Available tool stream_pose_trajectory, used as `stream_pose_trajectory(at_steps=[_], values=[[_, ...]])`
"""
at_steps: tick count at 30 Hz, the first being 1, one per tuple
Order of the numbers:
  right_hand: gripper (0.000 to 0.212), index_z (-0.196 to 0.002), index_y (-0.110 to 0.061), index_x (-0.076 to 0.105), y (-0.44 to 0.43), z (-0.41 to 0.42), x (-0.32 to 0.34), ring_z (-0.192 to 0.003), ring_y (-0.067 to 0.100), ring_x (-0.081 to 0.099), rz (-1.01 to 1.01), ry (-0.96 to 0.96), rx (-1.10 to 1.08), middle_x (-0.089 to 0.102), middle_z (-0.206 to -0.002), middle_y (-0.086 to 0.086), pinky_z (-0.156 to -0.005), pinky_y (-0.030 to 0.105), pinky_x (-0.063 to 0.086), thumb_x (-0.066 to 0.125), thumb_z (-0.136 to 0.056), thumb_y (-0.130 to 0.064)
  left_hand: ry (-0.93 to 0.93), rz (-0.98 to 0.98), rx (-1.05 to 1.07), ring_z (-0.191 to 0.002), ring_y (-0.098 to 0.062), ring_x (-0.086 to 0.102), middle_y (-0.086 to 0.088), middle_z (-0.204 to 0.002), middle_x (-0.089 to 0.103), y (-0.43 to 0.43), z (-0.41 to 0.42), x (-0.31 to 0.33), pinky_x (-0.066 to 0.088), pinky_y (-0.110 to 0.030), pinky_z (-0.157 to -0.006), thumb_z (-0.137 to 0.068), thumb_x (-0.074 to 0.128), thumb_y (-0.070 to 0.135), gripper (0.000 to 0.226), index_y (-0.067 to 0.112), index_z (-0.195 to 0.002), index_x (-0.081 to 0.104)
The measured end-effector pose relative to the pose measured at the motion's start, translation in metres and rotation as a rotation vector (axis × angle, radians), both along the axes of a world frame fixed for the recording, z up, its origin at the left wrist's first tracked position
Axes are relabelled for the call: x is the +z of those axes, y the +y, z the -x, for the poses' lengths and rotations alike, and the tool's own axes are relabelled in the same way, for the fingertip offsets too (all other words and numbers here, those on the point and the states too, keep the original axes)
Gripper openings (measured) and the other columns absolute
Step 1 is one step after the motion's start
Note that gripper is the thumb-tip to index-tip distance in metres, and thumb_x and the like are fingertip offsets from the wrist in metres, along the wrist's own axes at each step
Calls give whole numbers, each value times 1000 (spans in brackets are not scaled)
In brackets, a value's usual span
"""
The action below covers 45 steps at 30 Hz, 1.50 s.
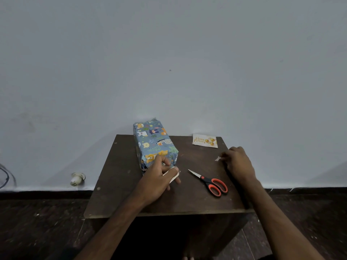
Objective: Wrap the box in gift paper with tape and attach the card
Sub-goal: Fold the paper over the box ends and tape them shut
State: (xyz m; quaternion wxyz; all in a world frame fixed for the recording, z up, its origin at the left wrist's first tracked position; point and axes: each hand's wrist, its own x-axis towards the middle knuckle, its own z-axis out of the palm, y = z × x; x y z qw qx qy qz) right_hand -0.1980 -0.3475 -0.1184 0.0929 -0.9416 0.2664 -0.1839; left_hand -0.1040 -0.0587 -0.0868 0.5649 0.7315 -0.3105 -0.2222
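A box point(154, 143) wrapped in blue animal-print gift paper lies on the dark wooden table point(131, 199), at its back left. My left hand point(159, 175) rests at the box's near end, with pieces of clear tape point(173, 174) stuck on its fingers. My right hand point(237, 164) sits near the table's right edge, pinching a small piece of tape point(217, 158) at its fingertips. A "Happy Birthday" card point(205, 140) with gold balloons lies flat at the back right corner, apart from the box.
Orange-handled scissors point(210, 182) lie between my hands, blades pointing left and away. A grey wall rises right behind the table. A white object point(77, 178) lies on the dark floor at the left, near some cables point(5, 177).
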Motion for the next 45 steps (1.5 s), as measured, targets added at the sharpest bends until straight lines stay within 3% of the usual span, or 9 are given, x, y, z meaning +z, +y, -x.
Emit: stream_pose_trajectory(at_steps=[8, 15, 18, 22, 27, 34, 38, 41, 45], values=[[48, -132, -16, 41, 26, -22, 8, -98, 30, 61, 172, 233, 35, 53, -119, 10, -78, 38, 52, 61, -89, -10, -7, -7, -11, -52, -11, 54, -9, -79, 75, -2, -2, -2, 48, -31, -56, -101, 56, 19, 16, 16, -98, 40], [23, -96, -19, 59, 12, -12, -3, -82, 18, 57, -178, -107, -63, 61, -92, -1, -65, 31, 44, 77, -83, -21, -19, -28, -10, -52, -4, 56, -10, -81, 75, -4, -2, 0, 49, -27, -55, -101, 56, 20, 16, 17, -99, 40], [12, -85, -13, 66, 13, -22, -4, -88, 23, 58, -119, -81, -134, 61, -93, 5, -64, 32, 45, 73, -88, -23, -16, -28, -9, -51, -3, 56, -9, -82, 76, -3, 1, 1, 48, -25, -54, -101, 56, 19, 16, 16, -100, 41], [10, -93, -5, 64, 21, -32, -9, -103, 27, 53, 59, 15, -139, 55, -107, 9, -69, 40, 51, 57, -96, -12, -2, -11, -7, -53, -8, 55, -10, -82, 76, -1, 3, 0, 49, -27, -55, -101, 56, 18, 17, 11, -104, 41], [12, -86, -10, 62, 17, -30, -11, -84, 25, 60, -112, -142, -169, 60, -84, 1, -66, 35, 46, 55, -92, -1, -10, -25, -24, -56, -14, 54, -6, -82, 76, 2, 6, -1, 49, -28, -58, -101, 55, 21, 20, 9, -107, 41], [21, -94, -8, 74, 16, -21, -5, -90, 26, 60, -56, 17, -131, 61, -98, 9, -74, 39, 54, 57, -90, 4, -16, -20, -25, -54, -14, 54, -5, -82, 76, 1, 4, -1, 48, -25, -56, -101, 55, 23, 20, 11, -106, 41], [9, -82, -11, 70, 8, -23, -9, -80, 19, 53, -166, -9, -181, 51, -89, -1, -71, 36, 48, 73, -88, -17, -31, -30, -36, -50, -9, 53, -4, -82, 77, -1, 0, -1, 47, -22, -54, -101, 54, 24, 16, 17, -102, 40], [19, -75, -15, 63, 3, -27, -8, -79, 23, 60, -315, -152, -215, 59, -77, -2, -69, 31, 42, 78, -84, -21, -35, -31, -38, -49, -7, 53, -5, -82, 77, -1, 0, -2, 46, -21, -53, -101, 54, 23, 16, 16, -101, 40], [23, -93, -17, 65, -1, -23, -12, -75, 14, 61, -458, -354, -235, 63, -75, -4, -73, 31, 48, 83, -78, -13, -33, -27, -33, -50, -6, 53, -6, -82, 76, -1, 2, -2, 47, -22, -53, -101, 54, 22, 17, 13, -103, 40]])
